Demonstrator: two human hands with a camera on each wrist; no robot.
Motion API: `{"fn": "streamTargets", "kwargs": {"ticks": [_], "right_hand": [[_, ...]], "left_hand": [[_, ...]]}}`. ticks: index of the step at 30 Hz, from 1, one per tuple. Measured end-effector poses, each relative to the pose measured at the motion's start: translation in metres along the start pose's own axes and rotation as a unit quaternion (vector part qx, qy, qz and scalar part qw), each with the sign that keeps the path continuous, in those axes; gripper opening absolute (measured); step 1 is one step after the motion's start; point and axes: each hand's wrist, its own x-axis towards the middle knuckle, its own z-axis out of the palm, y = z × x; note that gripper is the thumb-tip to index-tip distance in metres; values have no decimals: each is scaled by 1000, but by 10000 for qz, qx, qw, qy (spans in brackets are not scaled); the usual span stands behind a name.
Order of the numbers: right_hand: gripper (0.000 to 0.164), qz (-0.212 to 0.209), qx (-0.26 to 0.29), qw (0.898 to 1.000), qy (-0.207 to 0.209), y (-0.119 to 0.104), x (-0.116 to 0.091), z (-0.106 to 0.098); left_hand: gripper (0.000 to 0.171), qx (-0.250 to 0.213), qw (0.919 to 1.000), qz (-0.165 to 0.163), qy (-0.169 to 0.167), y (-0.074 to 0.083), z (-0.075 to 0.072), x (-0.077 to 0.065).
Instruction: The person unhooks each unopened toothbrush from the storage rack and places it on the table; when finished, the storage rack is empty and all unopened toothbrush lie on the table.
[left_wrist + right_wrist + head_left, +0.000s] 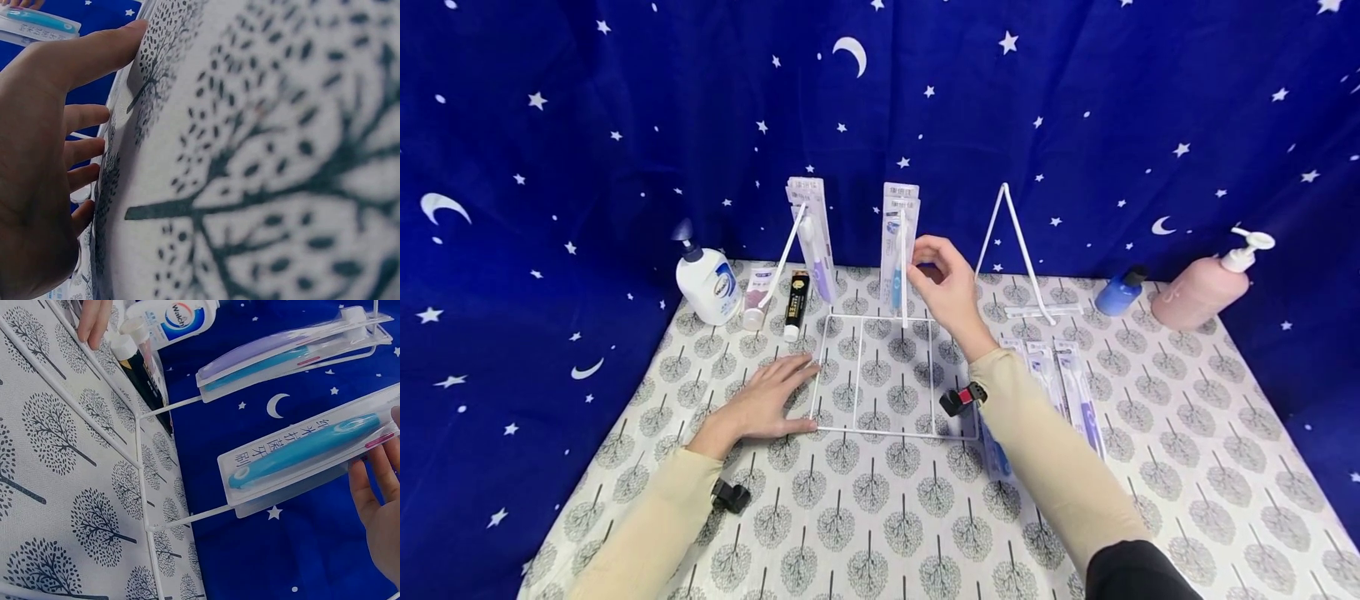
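Note:
My right hand (946, 279) pinches the edge of a packaged blue toothbrush (896, 287) at the middle upright of a white wire rack (857, 375). In the right wrist view, fingertips and thumb meet the far end of this clear toothbrush pack (300, 450), and a second pack lies behind it. Packaged toothbrushes (820, 271), one purple-handled, hang at the rack's left upright. The right upright (1022, 246) carries no pack. My left hand (767, 396) rests on the patterned cloth, fingers spread, fingertips right at the rack's left side bar.
Left of the rack stand a white pump bottle (711, 287), a pinkish tube (756, 304) and a black tube (797, 307). Several toothbrush packs (1078, 392) lie under and beside my right forearm. A blue bottle (1118, 293) and a pink pump bottle (1198, 292) stand back right, before a blue curtain (1075, 83).

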Motion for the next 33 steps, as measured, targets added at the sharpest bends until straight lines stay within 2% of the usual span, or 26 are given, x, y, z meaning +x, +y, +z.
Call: {"fn": "streamTargets", "kwargs": {"ticks": [14, 25, 33], "right_hand": [[25, 129, -105, 9998, 56, 4, -3, 3], [30, 322, 434, 9985, 2, -3, -15, 2], [31, 228, 313, 9992, 6, -11, -24, -1]], "left_hand": [[92, -14, 10000, -26, -33, 3, -2, 0], [92, -23, 10000, -16, 51, 4, -4, 0], [93, 2, 10000, -34, -26, 3, -3, 0]]}}
